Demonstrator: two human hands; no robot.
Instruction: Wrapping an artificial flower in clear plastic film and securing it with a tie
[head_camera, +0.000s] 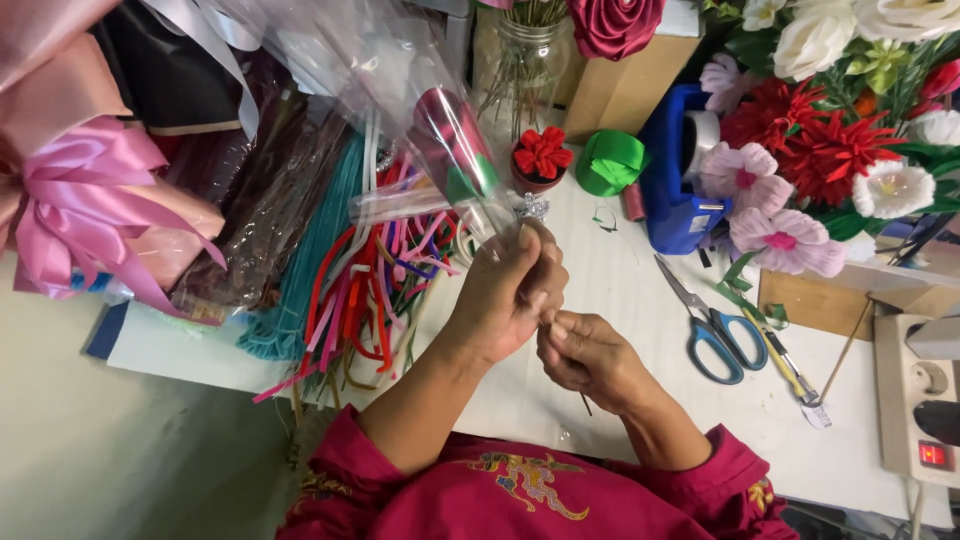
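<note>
Leftmost: pink bow (75, 185), then pipe cleaners (370, 290) heaped on table (620, 290). Centre: my left hand (510, 295) closed around base of wrapped rose (455, 140), held above table, bloom tilted up-left inside clear cellophane (340, 70). My right hand (590, 358) just below, fingertips pinched shut on thin stem (585, 403). Handling, by my judgement: light, wrap slippery and crinkly, bloom crushable, stem stiff wire. Best hold at gathered neck under bloom, never on petals. Right: scissors (712, 325), blue tape dispenser (680, 190), artificial flowers (830, 150).
</note>
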